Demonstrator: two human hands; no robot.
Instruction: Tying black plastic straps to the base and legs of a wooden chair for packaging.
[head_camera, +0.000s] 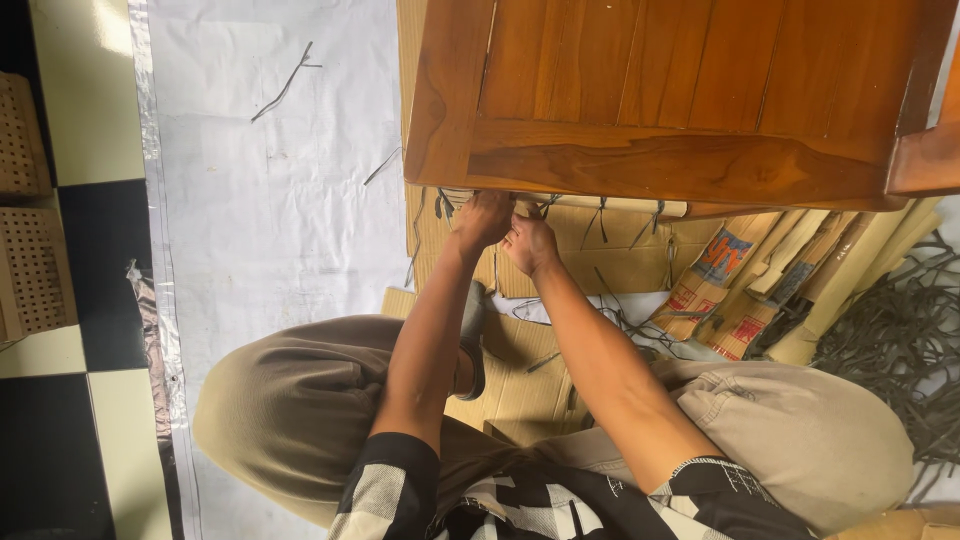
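Now left hand (483, 219), right hand (530, 243) touching, both pinched on dark strap (520, 207) under wooden frame (660, 165).

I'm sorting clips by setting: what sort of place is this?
Probably a small furniture-packing workshop floor: a wooden furniture piece, flattened cardboard and loose dark straps, on a white sheet.

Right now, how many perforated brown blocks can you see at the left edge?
2: one perforated block at the upper left edge, another perforated block just below it. Both are cut off by the frame; more may lie outside.
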